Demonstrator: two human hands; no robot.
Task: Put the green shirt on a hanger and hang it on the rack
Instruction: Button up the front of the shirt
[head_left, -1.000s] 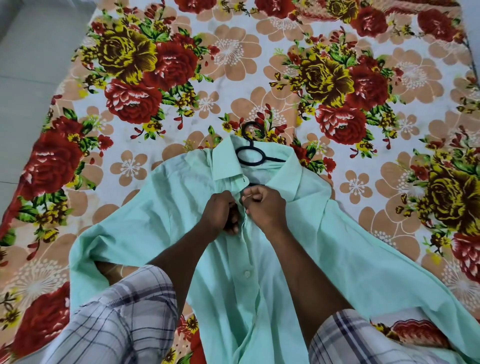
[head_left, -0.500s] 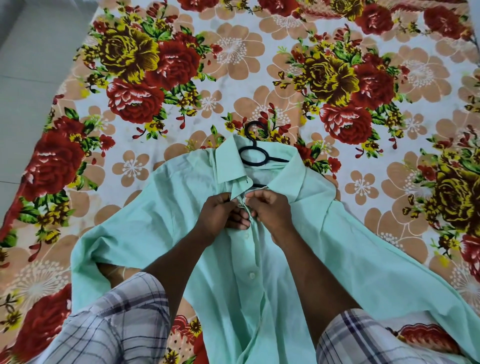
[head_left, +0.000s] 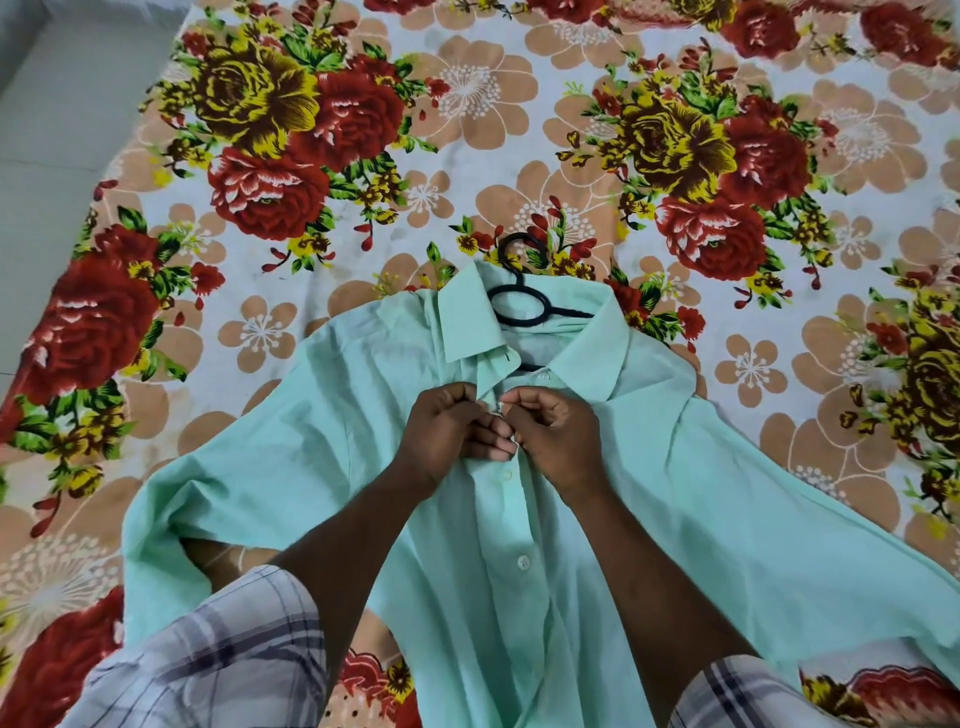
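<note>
The pale green shirt (head_left: 701, 493) lies spread front-up on the flowered bedsheet, collar pointing away from me. A black hanger (head_left: 519, 304) sits inside it, with its hook and loop sticking out of the open collar. My left hand (head_left: 447, 434) pinches the left edge of the button placket just below the collar. My right hand (head_left: 558, 434) pinches the right edge opposite it, and the fingertips of both hands meet at a button. Lower buttons on the placket appear fastened. No rack is in view.
The bedsheet (head_left: 467, 130) with red and yellow flowers covers the bed all around the shirt. A grey floor strip (head_left: 47, 156) runs along the left edge. My checked shorts (head_left: 208, 660) and knees fill the bottom of the view.
Both hands have stayed pinched together on the placket under the collar, with only small finger shifts. The shirt and hanger lie as before.
</note>
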